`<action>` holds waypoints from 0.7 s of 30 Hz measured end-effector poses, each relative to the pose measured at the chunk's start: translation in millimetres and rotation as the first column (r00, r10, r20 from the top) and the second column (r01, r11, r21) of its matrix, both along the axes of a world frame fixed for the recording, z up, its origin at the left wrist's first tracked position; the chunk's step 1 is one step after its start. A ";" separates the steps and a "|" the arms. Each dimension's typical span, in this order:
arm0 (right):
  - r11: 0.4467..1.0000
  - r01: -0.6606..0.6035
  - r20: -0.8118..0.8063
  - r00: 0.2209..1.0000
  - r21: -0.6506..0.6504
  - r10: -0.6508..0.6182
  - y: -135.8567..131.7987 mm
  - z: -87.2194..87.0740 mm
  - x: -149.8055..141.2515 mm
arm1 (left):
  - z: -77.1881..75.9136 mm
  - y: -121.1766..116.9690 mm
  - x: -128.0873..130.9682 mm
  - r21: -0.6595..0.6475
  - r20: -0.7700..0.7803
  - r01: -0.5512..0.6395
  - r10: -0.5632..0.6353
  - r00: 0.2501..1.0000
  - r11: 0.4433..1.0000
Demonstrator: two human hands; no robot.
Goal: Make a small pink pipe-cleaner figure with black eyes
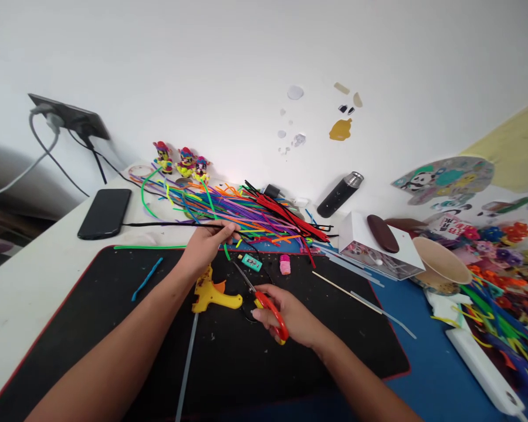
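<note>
My left hand (210, 241) pinches a black pipe cleaner (171, 224), which stretches leftward to the phone's edge. In my right hand (286, 313) is a pair of scissors (270, 316) with red and yellow handles. Their blades point up and left, toward my left hand, and look nearly closed. Between my forearms a yellow hot glue gun (213, 296) lies on the black mat, a long glue stick (187, 366) extending from it. Just beyond the scissors are a small teal box (251, 262) and a pink fuzzy roll (285, 264).
A heap of colourful pipe cleaners (255, 214) runs along the back, beside several small figurines (185, 161). The black phone (105, 213) lies at left. A dark flask (339, 195) and a white box (381, 252) are back right. A blue pipe-cleaner piece (147, 279) rests on the mat (325, 351).
</note>
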State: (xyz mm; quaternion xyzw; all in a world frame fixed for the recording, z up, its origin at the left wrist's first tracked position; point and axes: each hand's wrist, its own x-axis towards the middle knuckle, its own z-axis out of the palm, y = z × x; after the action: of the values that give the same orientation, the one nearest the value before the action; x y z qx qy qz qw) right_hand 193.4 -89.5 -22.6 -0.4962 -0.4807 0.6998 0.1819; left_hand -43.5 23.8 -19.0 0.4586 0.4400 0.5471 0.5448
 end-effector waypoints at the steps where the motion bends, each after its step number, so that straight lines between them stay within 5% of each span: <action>1: 1.000 0.001 -0.026 1.000 -0.009 -0.001 -1.0 0.0 -0.4 | -1.0 0.1 0.4 0.001 -0.002 0.001 -0.001 1.000 1.000; 7: 0.994 0.100 -0.204 0.973 -0.040 -0.107 -11.0 -8.6 1.8 | -9.7 1.8 1.6 0.000 -0.006 -0.010 0.010 1.000 1.000; 14: 0.951 0.310 -0.442 0.855 0.014 -0.273 -20.1 -20.4 2.4 | -11.8 1.4 4.9 -0.021 -0.003 -0.059 0.059 0.998 0.998; 21: 0.954 0.297 -0.458 0.855 0.044 -0.245 -22.8 -21.2 1.6 | -11.6 -1.1 7.0 -0.012 -0.038 -0.104 0.103 0.994 0.995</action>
State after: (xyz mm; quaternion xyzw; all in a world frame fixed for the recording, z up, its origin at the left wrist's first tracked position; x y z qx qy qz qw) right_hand 194.9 -112.3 -43.7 -0.3738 -0.3898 0.7339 0.4120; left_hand -36.6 22.7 -30.6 0.4415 0.4772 0.5627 0.5106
